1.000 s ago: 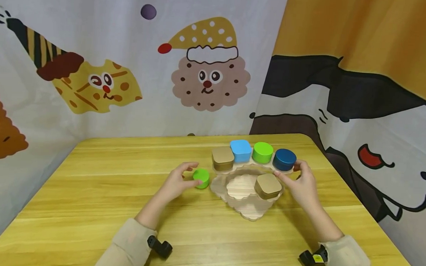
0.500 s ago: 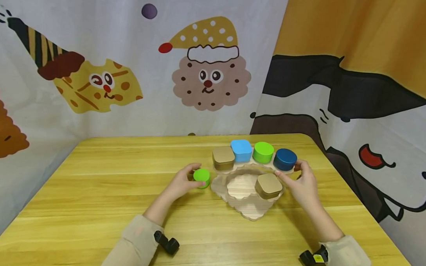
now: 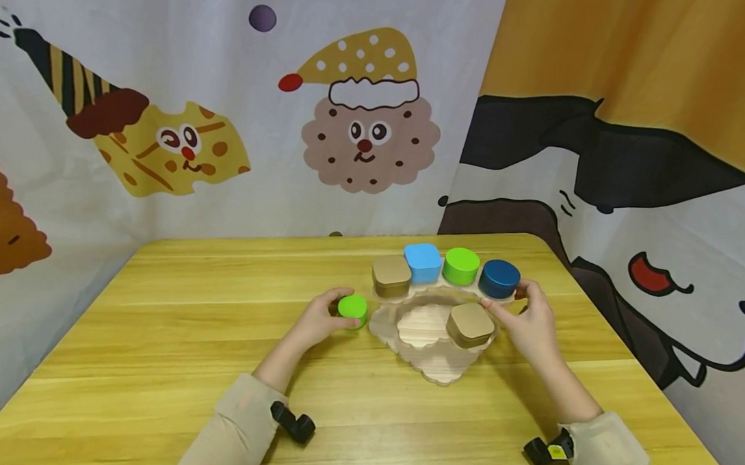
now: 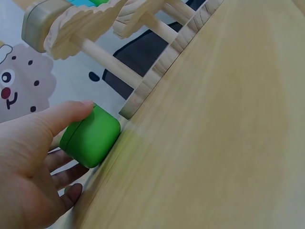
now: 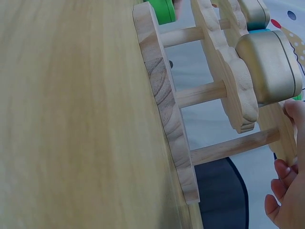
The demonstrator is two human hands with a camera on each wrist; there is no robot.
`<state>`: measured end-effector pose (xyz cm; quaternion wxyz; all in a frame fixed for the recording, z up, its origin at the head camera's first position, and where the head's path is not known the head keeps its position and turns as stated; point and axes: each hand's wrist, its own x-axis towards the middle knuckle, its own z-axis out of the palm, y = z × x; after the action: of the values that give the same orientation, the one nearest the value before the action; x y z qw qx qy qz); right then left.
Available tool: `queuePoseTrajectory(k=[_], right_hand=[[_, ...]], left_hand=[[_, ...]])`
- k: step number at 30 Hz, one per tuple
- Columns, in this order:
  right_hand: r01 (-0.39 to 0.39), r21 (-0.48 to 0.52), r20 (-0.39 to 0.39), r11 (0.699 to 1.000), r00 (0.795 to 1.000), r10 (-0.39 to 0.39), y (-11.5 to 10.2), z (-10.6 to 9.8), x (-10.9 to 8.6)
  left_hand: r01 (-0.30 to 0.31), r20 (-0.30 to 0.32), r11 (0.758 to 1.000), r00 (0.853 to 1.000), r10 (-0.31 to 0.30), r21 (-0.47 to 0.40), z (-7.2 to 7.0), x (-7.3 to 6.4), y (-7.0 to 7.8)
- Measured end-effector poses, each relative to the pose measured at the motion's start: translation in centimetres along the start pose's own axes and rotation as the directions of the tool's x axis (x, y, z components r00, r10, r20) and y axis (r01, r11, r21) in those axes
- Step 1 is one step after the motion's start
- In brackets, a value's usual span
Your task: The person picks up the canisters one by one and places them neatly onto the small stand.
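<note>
My left hand (image 3: 319,321) pinches a small round green tin (image 3: 353,310) between thumb and fingers at the left of a tiered wooden stand (image 3: 444,366). In the left wrist view this green tin (image 4: 94,136) sits low, right at the tabletop. My right hand (image 3: 532,321) holds the right end of the stand's top tier, thumb in front, beside a dark blue round tin (image 3: 499,279). Also on that tier are a gold square tin (image 3: 391,277), a light blue square tin (image 3: 423,263) and another green tin (image 3: 461,266). A second gold tin (image 3: 470,325) sits on the middle tier.
Wooden pegs (image 5: 202,94) join the stand's scalloped tiers to its base (image 5: 164,102). The stand is on a wooden table (image 3: 178,335), right of the middle. Behind the table hangs a curtain (image 3: 199,69) printed with cartoon figures.
My left hand has moved slightly right and its fingers have closed in around the green tin. The right hand and the stand look the same.
</note>
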<state>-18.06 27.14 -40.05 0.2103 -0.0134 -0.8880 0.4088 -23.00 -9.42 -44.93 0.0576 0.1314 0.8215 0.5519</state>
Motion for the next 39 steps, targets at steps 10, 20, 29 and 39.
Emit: queuePoseTrajectory(k=[10,20,29,39], right_hand=[[0.004,-0.010,0.003,1.000,1.000,-0.004,-0.2,0.0,0.1],[0.011,-0.003,-0.001,1.000,1.000,-0.011,-0.2,0.1,0.2],[0.007,-0.002,-0.001,1.000,1.000,-0.007,-0.1,0.1,0.2],[-0.008,-0.013,0.001,1.000,1.000,0.008,-0.1,0.0,0.0]], left_hand=[[0.006,-0.091,0.999,0.996,-0.009,-0.033,-0.8,-0.1,0.0],[-0.025,-0.140,0.998,0.990,0.017,-0.054,-1.6,-0.5,1.2],[-0.098,-0.225,0.993,0.971,0.082,-0.058,-2.0,-1.0,3.3],[-0.191,-0.227,0.981,0.957,0.180,-0.027,-2.3,-1.6,5.5]])
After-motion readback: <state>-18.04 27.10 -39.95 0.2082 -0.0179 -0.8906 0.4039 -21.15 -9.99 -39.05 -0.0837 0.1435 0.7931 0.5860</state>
